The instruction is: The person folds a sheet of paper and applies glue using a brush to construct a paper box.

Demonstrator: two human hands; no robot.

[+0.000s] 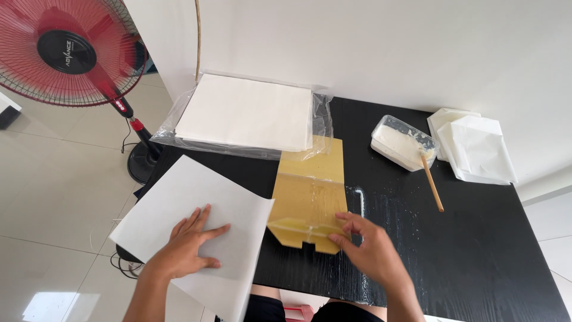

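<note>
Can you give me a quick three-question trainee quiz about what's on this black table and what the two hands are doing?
1. True or false: the left hand lies flat on the white sheet.
2. What does the right hand touch? A) the yellow template B) the stick C) the fan
3. What stands in the clear tub of white paste?

Key
1. True
2. A
3. The wooden stick, leaning out over the rim.
</note>
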